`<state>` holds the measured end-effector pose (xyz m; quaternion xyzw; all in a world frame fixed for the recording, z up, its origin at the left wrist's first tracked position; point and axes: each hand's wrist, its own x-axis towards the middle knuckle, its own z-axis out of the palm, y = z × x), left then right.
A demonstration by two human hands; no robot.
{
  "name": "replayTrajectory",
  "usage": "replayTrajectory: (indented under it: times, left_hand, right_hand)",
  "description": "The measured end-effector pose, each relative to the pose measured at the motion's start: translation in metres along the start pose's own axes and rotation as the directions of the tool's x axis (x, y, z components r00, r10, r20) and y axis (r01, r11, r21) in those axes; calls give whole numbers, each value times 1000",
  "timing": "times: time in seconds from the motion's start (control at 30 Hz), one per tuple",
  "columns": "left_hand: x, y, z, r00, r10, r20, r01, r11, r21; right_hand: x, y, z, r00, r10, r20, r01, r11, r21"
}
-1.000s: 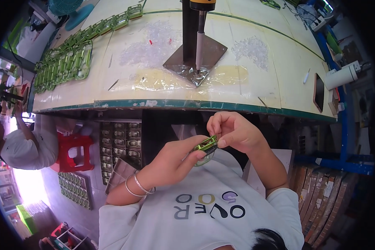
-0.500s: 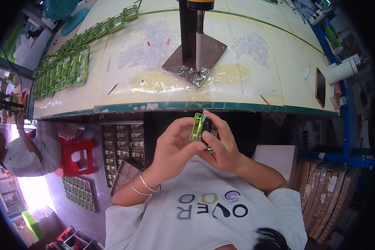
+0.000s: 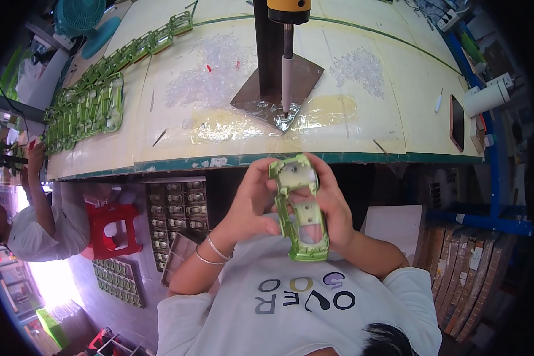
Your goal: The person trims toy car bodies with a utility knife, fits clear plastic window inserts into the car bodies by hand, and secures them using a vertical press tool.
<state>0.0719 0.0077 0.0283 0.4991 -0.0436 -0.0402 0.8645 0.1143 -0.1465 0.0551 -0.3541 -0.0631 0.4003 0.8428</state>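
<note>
I see the green toy car shell (image 3: 299,207) turned since a second ago: then it lay flat and edge-on between my hands, now it stands lengthwise, its inside facing up. My left hand (image 3: 250,204) and right hand (image 3: 332,204) have shifted to its sides.

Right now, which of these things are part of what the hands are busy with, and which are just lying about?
In hand:
- green toy car body, held by the left hand and right hand
- upright press tool on the workbench
- row of green car bodies

Lying about:
- dark phone
- teal fan
- red stool
</note>
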Motion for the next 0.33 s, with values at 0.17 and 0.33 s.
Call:
replayTrajectory:
  times: [0.17, 0.33]
  left_hand:
    - [18, 5, 10, 997, -50, -59, 48, 998, -38]
    - [41, 22, 11, 996, -4, -84, 7, 999, 35]
  right_hand:
    - [30, -11, 1, 998, 10, -60, 0, 985, 170]
    - [47, -26, 2, 999, 45, -11, -37, 920, 391]
